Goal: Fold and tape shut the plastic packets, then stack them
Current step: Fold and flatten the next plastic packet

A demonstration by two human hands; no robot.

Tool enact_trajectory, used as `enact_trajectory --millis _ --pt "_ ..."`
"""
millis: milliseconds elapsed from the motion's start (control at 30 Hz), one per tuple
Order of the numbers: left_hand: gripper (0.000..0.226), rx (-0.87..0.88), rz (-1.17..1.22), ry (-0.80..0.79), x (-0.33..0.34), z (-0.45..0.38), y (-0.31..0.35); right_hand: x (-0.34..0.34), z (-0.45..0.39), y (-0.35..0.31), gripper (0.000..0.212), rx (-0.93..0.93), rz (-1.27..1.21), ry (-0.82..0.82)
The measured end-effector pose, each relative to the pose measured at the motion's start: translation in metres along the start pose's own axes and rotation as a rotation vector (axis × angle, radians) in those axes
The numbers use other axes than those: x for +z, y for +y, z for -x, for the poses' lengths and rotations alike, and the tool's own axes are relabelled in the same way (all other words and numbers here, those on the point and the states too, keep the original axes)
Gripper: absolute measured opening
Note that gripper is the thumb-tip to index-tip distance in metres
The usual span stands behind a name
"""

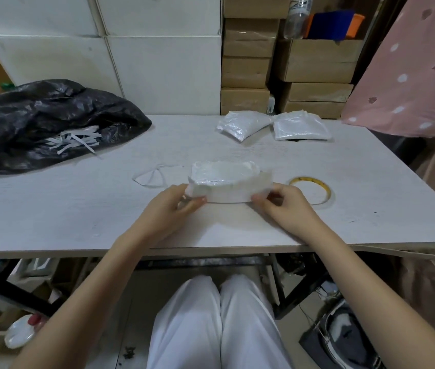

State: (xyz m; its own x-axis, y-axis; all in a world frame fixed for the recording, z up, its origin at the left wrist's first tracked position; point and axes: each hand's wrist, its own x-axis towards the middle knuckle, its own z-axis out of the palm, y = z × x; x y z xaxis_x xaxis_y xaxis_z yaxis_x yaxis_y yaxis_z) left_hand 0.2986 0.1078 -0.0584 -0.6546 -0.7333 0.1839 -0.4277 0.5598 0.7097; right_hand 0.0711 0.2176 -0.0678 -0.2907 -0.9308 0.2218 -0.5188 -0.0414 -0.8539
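Centrally, a crinkled white plastic packet (225, 179) lies on the pale grey table (78, 209), a flat strip along its near edge held taut. The left hand (169, 206) pinches the strip's left end between thumb and fingers; the right hand (284, 202) pinches the right end likewise. At three o'clock, just beside the right hand, sits a yellow-rimmed tape roll (313, 191). Two finished white packets (272, 125) lie side by side at one o'clock, a black plastic bag (40, 121) at ten.
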Motion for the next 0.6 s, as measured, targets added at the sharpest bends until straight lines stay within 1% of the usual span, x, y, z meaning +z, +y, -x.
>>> enact_trajectory --millis 33,67,133,167,200,267,333,400,467,500,600 --pt "0.023 -0.048 0.018 0.059 0.003 -0.004 0.002 0.003 -0.004 0.0 0.004 0.041 -0.043 0.032" --pt "0.028 -0.091 0.02 0.12 0.006 -0.008 0.005 0.005 -0.008 -0.002 0.006 0.064 -0.066 0.073" --pt "0.035 -0.149 -0.006 0.226 0.011 -0.018 0.007 0.01 -0.016 -0.002 0.026 0.068 -0.021 0.163" --pt "0.038 -0.18 -0.036 0.262 0.013 -0.022 0.009 0.012 -0.019 -0.001 0.034 0.064 0.02 0.2" --pt "0.04 -0.213 -0.077 0.283 0.014 -0.027 0.011 0.013 -0.021 -0.002 0.037 0.06 0.06 0.23" --pt "0.042 -0.252 -0.186 0.3 0.015 -0.035 0.013 0.016 -0.026 -0.002 0.035 0.053 0.114 0.27" --pt "0.037 -0.245 -0.244 0.304 0.016 -0.042 0.015 0.017 -0.031 -0.003 0.026 0.041 0.148 0.273" --pt "0.032 -0.218 -0.198 0.306 0.017 -0.047 0.014 0.016 -0.033 -0.004 0.017 0.021 0.105 0.246" --pt "0.043 -0.195 -0.122 0.306 0.017 -0.05 0.013 0.015 -0.035 -0.005 0.033 -0.005 -0.011 0.212" --pt "0.046 -0.181 -0.09 0.306 0.017 -0.051 0.011 0.014 -0.035 -0.005 0.041 -0.01 -0.051 0.195" --pt "0.042 -0.214 -0.042 0.296 0.021 -0.052 0.007 0.014 -0.036 -0.002 0.05 0.047 -0.036 0.152"
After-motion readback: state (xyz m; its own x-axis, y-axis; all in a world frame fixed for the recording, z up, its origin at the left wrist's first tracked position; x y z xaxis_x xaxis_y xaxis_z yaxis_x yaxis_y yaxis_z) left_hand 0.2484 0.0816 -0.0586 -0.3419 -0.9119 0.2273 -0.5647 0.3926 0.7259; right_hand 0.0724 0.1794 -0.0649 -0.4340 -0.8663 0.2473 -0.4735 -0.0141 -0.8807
